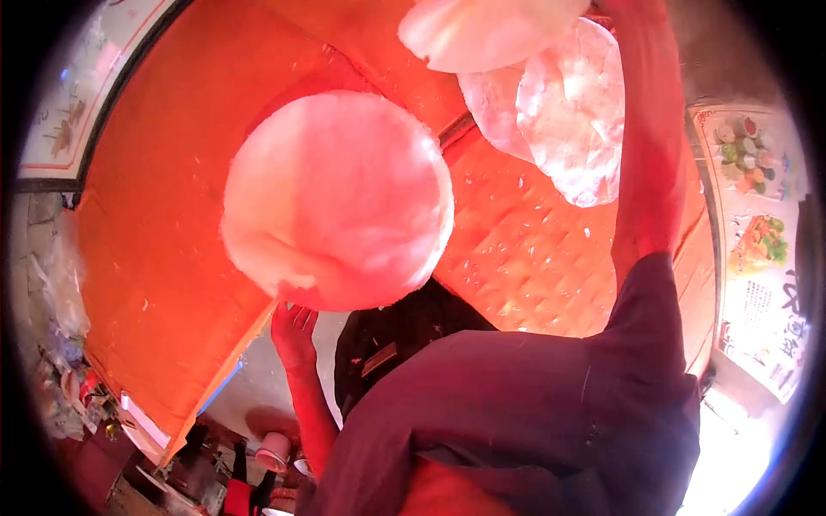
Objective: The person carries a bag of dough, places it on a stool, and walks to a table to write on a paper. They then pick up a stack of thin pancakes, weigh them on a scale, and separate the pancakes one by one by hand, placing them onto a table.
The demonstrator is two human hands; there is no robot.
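A large, pale round sheet like a thin flatbread lies over the orange table cover and overhangs the near edge. My left hand is at its lower rim, fingers stretched upward and slightly apart, the tips overlapping that rim in this view. A dark shadow falls on the sheet just above them. My right forearm reaches up past the top edge of the picture, which cuts off the hand. Beside that arm, another pale sheet appears at the top, overlapping more crinkled, translucent-looking sheets.
The orange cover looks quilted on the right and carries small white flecks. A printed food poster borders the right side; a framed panel is at upper left. Plastic bags and a pink cup sit lower left.
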